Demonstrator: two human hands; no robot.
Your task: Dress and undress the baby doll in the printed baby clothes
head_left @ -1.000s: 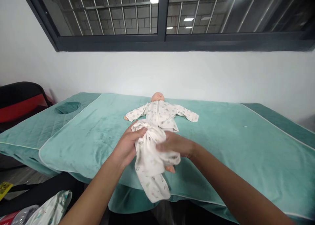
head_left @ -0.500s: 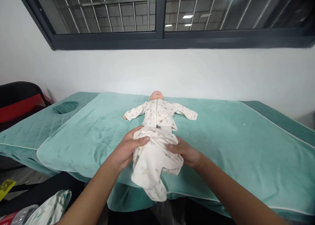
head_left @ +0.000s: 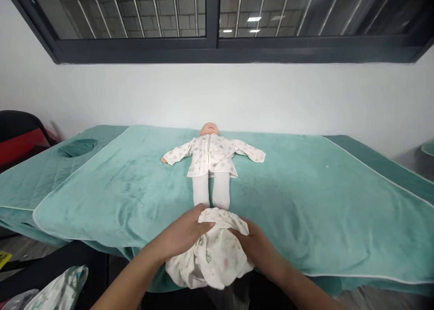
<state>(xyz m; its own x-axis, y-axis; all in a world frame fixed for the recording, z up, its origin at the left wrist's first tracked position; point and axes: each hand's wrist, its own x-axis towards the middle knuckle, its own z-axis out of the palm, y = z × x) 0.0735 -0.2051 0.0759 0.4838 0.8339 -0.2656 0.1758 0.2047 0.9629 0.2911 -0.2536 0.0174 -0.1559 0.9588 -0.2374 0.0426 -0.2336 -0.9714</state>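
A baby doll [head_left: 209, 129] lies on its back on the green bed cover [head_left: 288, 201], head toward the wall. It wears a white printed jacket [head_left: 217, 155] with sleeves spread wide and white leg coverings [head_left: 221, 190]. Just below the doll's feet, a pair of white printed baby pants [head_left: 217, 255] is bunched up between my hands. My left hand [head_left: 190, 231] pinches the upper left edge, thumb on top. My right hand [head_left: 254, 244] grips the right edge. The pants' lower part hangs over the bed's near edge.
A barred window [head_left: 210, 50] is set in the white wall behind the bed. At the left stand a red and black chair [head_left: 23, 140] and the bed's face hole [head_left: 77, 148]. A printed cloth [head_left: 59, 289] lies at the lower left.
Both hands have drawn the pants toward me, off the doll's lower body, so its white legs now show. The pants are more bunched, and the view has shifted slightly.
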